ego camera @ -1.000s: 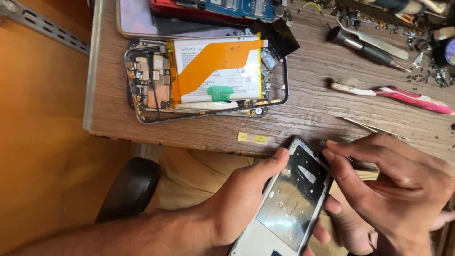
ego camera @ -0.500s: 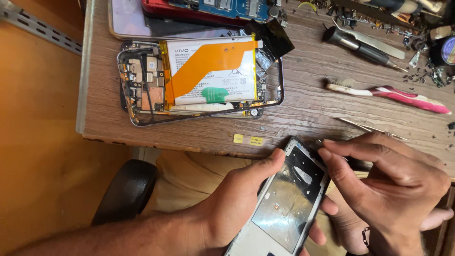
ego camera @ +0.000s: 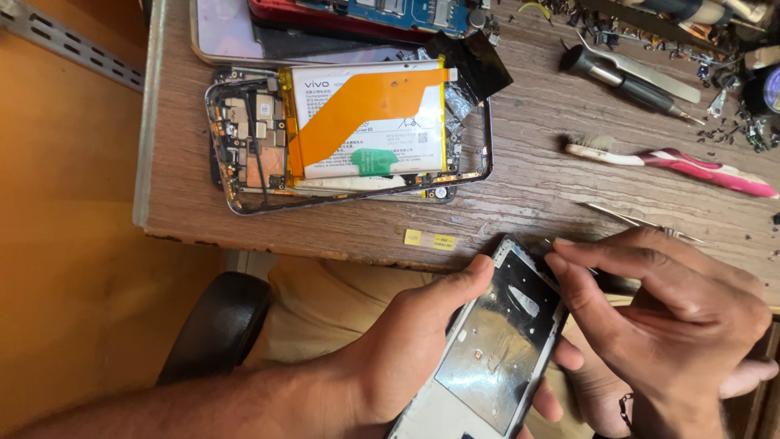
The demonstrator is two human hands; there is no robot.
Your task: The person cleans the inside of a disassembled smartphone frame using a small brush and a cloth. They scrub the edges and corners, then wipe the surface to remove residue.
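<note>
Head view shows the left hand (ego camera: 406, 358) gripping a stripped phone frame (ego camera: 496, 341) at six o'clock, right hand (ego camera: 674, 317) pinching at its top edge, perhaps holding a tool, while the opened phone (ego camera: 349, 138) lies at eleven o'clock, battery exposed, unreassembled.

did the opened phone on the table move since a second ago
Cannot tell. The opened phone sits a little further left and up in the view, but the table edge and toothbrush shifted the same way, so this looks like head camera motion.
</note>
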